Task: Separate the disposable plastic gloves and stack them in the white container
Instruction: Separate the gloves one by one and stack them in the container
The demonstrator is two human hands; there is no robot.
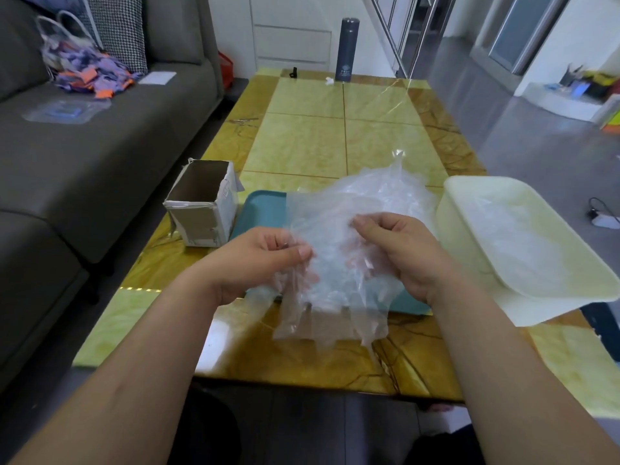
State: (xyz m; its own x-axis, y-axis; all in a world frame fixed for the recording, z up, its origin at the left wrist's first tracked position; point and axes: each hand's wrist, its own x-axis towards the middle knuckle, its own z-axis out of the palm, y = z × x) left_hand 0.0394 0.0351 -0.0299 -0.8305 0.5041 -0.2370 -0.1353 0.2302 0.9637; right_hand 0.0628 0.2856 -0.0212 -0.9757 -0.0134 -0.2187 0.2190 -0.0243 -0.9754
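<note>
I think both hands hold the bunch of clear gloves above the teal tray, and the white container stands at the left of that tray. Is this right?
Not quite. In the head view the white container stands at the right of the teal tray. The left hand and right hand do hold the clear gloves above it.

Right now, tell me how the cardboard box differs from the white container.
The cardboard box is tall and narrow; the white container is wide and shallow. The cardboard box is torn, brown inside; the white container is smooth pale plastic. The cardboard box stands left of the teal tray, the white container right of it. The white container holds clear film; none shows in the cardboard box. Both are open-topped, on the table.
</note>
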